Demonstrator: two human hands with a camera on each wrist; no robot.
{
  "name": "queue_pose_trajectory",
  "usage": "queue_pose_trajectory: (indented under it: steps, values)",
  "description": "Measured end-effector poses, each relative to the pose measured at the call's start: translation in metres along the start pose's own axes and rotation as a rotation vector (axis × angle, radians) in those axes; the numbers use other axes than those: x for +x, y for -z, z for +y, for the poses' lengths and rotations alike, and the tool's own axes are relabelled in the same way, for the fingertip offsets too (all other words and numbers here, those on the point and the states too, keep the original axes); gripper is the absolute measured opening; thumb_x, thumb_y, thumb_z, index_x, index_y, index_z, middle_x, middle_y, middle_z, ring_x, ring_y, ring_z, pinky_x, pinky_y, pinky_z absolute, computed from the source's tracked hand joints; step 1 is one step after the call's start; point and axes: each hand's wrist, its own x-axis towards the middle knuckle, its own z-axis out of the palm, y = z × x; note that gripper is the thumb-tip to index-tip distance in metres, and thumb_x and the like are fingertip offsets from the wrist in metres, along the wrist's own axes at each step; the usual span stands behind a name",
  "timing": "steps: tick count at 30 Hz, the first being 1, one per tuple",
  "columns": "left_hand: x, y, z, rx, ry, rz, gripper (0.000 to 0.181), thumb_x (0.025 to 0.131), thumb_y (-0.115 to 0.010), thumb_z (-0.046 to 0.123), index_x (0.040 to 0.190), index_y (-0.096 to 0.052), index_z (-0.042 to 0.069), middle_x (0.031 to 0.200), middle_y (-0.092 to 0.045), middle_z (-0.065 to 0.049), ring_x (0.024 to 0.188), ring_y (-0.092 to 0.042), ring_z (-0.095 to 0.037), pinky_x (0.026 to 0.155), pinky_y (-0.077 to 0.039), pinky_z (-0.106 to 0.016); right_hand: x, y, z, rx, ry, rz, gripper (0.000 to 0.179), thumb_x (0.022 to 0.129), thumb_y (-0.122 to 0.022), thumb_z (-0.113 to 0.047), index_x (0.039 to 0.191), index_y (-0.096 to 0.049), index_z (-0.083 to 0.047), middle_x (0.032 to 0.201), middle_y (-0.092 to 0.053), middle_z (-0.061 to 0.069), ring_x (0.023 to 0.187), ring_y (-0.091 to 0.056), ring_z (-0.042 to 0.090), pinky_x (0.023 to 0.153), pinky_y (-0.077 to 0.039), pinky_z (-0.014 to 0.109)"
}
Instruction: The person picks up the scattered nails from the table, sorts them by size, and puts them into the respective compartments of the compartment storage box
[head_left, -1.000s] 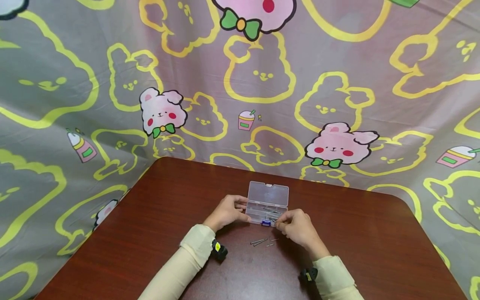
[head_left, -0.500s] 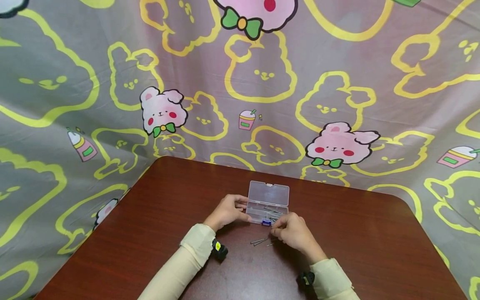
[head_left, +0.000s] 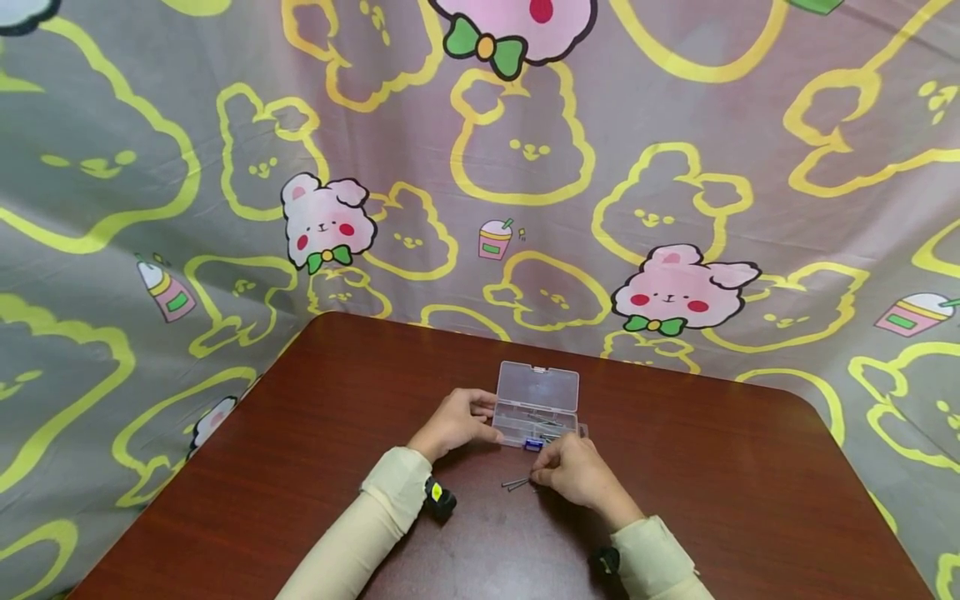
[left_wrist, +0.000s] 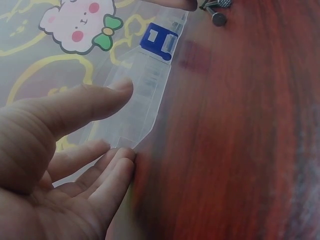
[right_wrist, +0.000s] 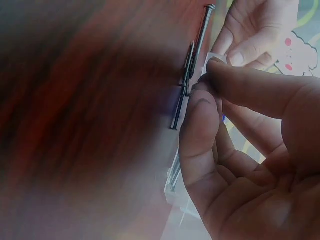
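Observation:
A clear plastic compartment box [head_left: 512, 431] stands on the table with its lid [head_left: 537, 387] raised. My left hand [head_left: 453, 423] holds the box's left side. In the left wrist view my thumb lies over the box and my fingers are bent against its corner. The blue latch [left_wrist: 160, 42] is at the front. My right hand [head_left: 579, 475] is low over several loose nails [head_left: 514, 483] before the box. Its thumb and index fingertips nearly meet beside a long nail [right_wrist: 202, 35]; whether they pinch a small nail is hidden. More nails [head_left: 546, 421] lie inside the box.
The brown wooden table [head_left: 360, 392] reaches back to a grey curtain [head_left: 420, 133] with cartoon prints. Both forearms lie over the table's near part, with dark wrist devices such as the left wrist camera [head_left: 439, 498].
My right hand has moved from the box's front right corner down and left to the loose nails, covering some small ones. My left hand stays on the box.

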Motion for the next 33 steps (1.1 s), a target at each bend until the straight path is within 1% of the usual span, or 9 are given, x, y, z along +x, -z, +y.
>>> queue_pose_trajectory:
  steps: [4, 8, 14, 19, 22, 25, 27, 29, 33]
  values:
    - [0.0, -0.001, 0.0, 0.003, 0.002, 0.0, 0.064, 0.07, -0.092, 0.004, 0.128, -0.065, 0.0, 0.117, -0.068, -0.015, 0.106, -0.064, -0.025, 0.087, -0.055, -0.036, 0.0, -0.003, -0.001, -0.025, 0.041, -0.003, 0.016, 0.078, -0.083, -0.006, 0.07, -0.077, -0.018, 0.065, -0.066, -0.017, 0.064, -0.053, 0.002, 0.057, -0.046, 0.027]
    - [0.0, -0.001, 0.0, 0.001, 0.0, -0.001, 0.064, 0.07, -0.092, 0.004, 0.128, -0.065, 0.0, 0.117, -0.067, -0.016, 0.107, -0.064, -0.026, 0.087, -0.055, -0.037, 0.001, -0.005, -0.002, -0.072, 0.076, -0.007, 0.016, 0.076, -0.084, -0.005, 0.069, -0.076, -0.017, 0.064, -0.066, -0.015, 0.064, -0.053, 0.003, 0.057, -0.046, 0.027]
    - [0.0, -0.001, -0.001, -0.005, 0.004, -0.003, 0.065, 0.069, -0.092, 0.003, 0.128, -0.065, -0.001, 0.118, -0.067, -0.016, 0.108, -0.064, -0.027, 0.089, -0.055, -0.036, 0.001, -0.006, -0.006, -0.15, 0.084, -0.029, 0.023, 0.076, -0.084, -0.003, 0.067, -0.069, -0.018, 0.063, -0.063, -0.013, 0.064, -0.052, 0.006, 0.058, -0.046, 0.03]
    - [0.001, -0.002, -0.002, 0.012, 0.002, 0.014, 0.066, 0.068, -0.093, 0.003, 0.127, -0.065, -0.003, 0.114, -0.069, -0.015, 0.106, -0.065, -0.026, 0.088, -0.055, -0.036, -0.001, -0.008, -0.01, -0.229, 0.074, -0.081, 0.028, 0.081, -0.079, 0.0, 0.069, -0.061, -0.018, 0.066, -0.056, -0.009, 0.063, -0.05, 0.011, 0.055, -0.045, 0.032]
    - [0.0, -0.002, -0.002, 0.015, -0.004, 0.021, 0.066, 0.068, -0.093, 0.003, 0.127, -0.065, -0.003, 0.114, -0.069, -0.015, 0.106, -0.066, -0.026, 0.087, -0.056, -0.036, -0.003, -0.009, -0.012, -0.309, 0.116, -0.106, 0.027, 0.084, -0.076, 0.001, 0.072, -0.058, -0.016, 0.069, -0.051, -0.006, 0.064, -0.05, 0.012, 0.055, -0.045, 0.032]
    - [0.0, -0.002, -0.002, 0.016, -0.008, 0.017, 0.065, 0.068, -0.093, 0.004, 0.127, -0.065, -0.003, 0.114, -0.069, -0.015, 0.105, -0.066, -0.026, 0.087, -0.056, -0.036, -0.005, -0.009, -0.013, -0.359, 0.174, -0.112, 0.026, 0.084, -0.074, 0.003, 0.074, -0.057, -0.015, 0.072, -0.049, -0.005, 0.066, -0.05, 0.013, 0.056, -0.045, 0.031]
    - [0.0, -0.002, -0.003, 0.016, -0.008, 0.01, 0.065, 0.069, -0.093, 0.004, 0.127, -0.065, -0.002, 0.114, -0.069, -0.014, 0.105, -0.065, -0.026, 0.086, -0.056, -0.036, -0.006, -0.009, -0.013, -0.367, 0.199, -0.114, 0.026, 0.084, -0.072, 0.005, 0.075, -0.056, -0.014, 0.073, -0.048, -0.004, 0.067, -0.049, 0.013, 0.057, -0.045, 0.03]
    - [0.0, -0.002, -0.003, 0.013, -0.006, 0.007, 0.065, 0.069, -0.093, 0.005, 0.127, -0.065, -0.002, 0.114, -0.069, -0.014, 0.105, -0.065, -0.025, 0.086, -0.056, -0.036, -0.007, -0.007, -0.012, -0.344, 0.205, -0.117, 0.026, 0.085, -0.07, 0.006, 0.076, -0.056, -0.014, 0.074, -0.048, -0.004, 0.068, -0.048, 0.013, 0.058, -0.044, 0.03]
    - [0.0, -0.001, -0.003, 0.006, -0.008, 0.009, 0.066, 0.069, -0.093, 0.006, 0.128, -0.065, -0.001, 0.114, -0.069, -0.013, 0.106, -0.065, -0.025, 0.087, -0.056, -0.036, -0.007, 0.001, -0.01, -0.271, 0.18, -0.11, 0.025, 0.089, -0.066, 0.007, 0.078, -0.056, -0.012, 0.074, -0.05, -0.005, 0.068, -0.047, 0.011, 0.058, -0.044, 0.03]
